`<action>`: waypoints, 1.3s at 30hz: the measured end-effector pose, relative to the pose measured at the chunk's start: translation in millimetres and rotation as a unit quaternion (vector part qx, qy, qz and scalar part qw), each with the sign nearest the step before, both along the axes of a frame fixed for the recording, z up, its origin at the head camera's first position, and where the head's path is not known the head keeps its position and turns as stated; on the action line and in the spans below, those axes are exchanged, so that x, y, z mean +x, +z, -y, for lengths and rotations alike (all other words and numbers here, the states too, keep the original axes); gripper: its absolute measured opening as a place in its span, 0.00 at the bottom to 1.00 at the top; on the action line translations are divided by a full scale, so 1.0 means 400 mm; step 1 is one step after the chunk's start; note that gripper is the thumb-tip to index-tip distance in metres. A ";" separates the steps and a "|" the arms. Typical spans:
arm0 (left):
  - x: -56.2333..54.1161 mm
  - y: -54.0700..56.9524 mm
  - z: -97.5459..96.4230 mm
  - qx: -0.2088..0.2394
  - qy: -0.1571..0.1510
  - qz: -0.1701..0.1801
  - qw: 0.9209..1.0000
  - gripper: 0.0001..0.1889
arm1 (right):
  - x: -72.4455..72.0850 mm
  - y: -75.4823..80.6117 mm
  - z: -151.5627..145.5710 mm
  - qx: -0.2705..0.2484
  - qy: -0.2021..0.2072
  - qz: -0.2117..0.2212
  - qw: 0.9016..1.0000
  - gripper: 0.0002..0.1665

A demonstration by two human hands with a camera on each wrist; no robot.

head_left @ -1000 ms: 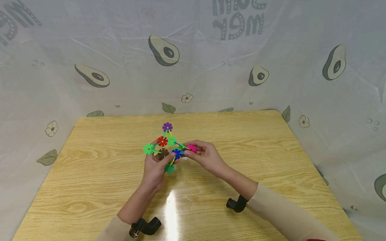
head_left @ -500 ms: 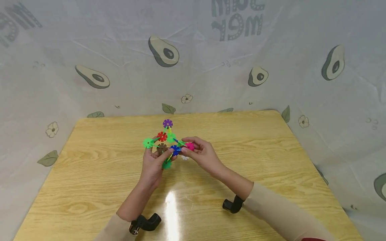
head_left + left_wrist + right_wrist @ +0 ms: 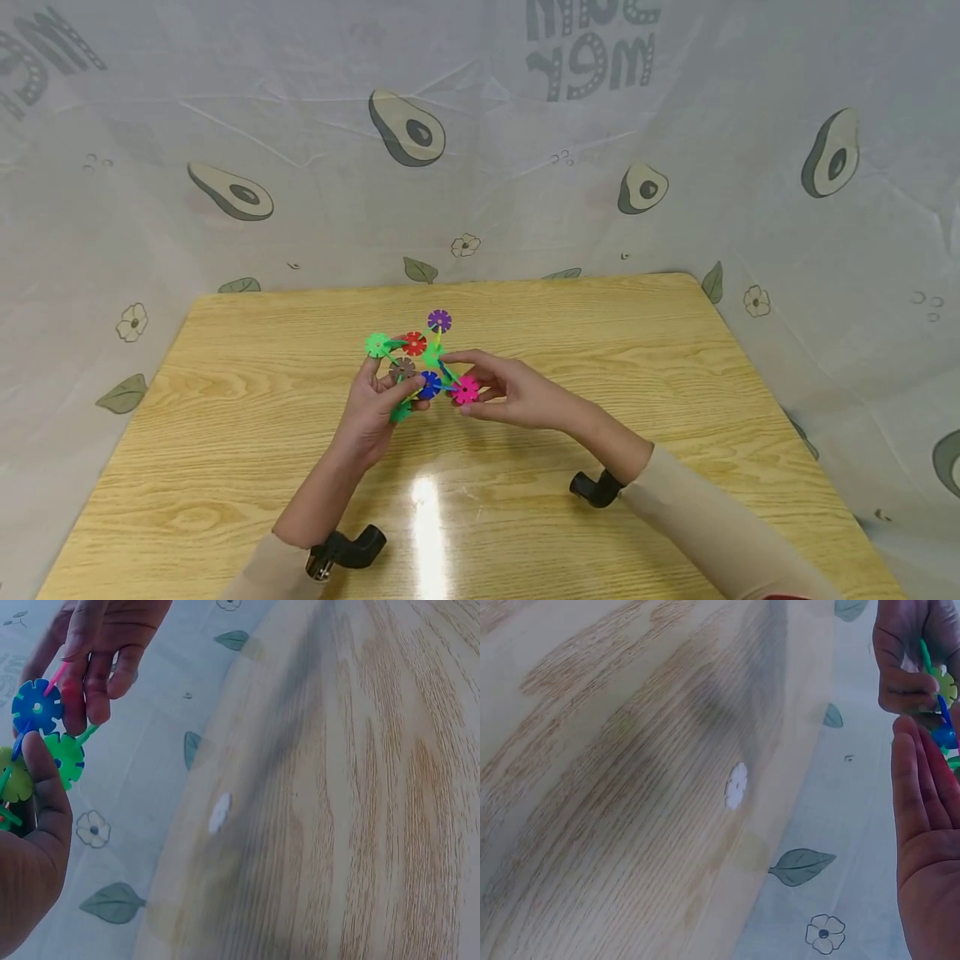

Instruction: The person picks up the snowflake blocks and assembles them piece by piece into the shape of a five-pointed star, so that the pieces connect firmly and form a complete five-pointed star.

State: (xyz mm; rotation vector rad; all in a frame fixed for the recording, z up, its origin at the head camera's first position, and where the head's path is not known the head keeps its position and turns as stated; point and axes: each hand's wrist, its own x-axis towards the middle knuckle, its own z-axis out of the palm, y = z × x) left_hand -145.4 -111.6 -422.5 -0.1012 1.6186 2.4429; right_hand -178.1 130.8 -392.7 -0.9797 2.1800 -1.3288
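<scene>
A structure of interlocked notched plastic discs is held up between both hands over the table. My left hand [image 3: 371, 414] grips its near left part, thumb on the blue disc [image 3: 430, 384] and fingers behind the brown disc [image 3: 402, 369]. At the structure's right end, my right hand [image 3: 528, 393] pinches the pink disc [image 3: 465, 389], which meets the blue one edge-on. A purple disc [image 3: 439, 321] tops the far end, beyond a red disc [image 3: 414, 343] and green discs [image 3: 377, 345]. In the left wrist view, the right thumb and fingers hold the pink disc [image 3: 56, 676] by its edge.
A loose white notched disc [image 3: 736, 785] lies on the wooden table [image 3: 262, 467], hidden in the head view. Behind the table hangs a pale curtain [image 3: 510, 183] printed with avocados. Black camera mounts [image 3: 352, 550] sit on both wrists.
The structure has turned, its purple end swinging right. The pink disc now faces up in full view, with the right hand's fingers and thumb spread further around it. The white disc has become hidden.
</scene>
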 end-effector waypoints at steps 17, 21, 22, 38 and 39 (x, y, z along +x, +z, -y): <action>0.018 -0.001 -0.003 0.029 -0.024 0.000 0.999 0.21 | 0.009 -0.016 -0.001 -0.009 0.003 -0.014 1.000 0.35; 0.031 -0.004 -0.016 0.077 -0.012 -0.013 0.997 0.21 | 0.015 -0.016 0.004 -0.022 -0.014 -0.046 0.999 0.36; 0.035 -0.005 -0.020 0.088 -0.006 -0.015 0.996 0.22 | 0.017 -0.016 0.006 -0.025 -0.020 -0.055 0.998 0.36; 0.068 -0.008 -0.098 0.139 0.109 -0.023 0.984 0.45 | 0.046 -0.046 0.046 -0.029 -0.104 -0.169 0.980 0.36; 0.067 -0.009 -0.101 0.143 0.115 -0.022 0.983 0.46 | 0.048 -0.045 0.049 -0.027 -0.107 -0.171 0.979 0.36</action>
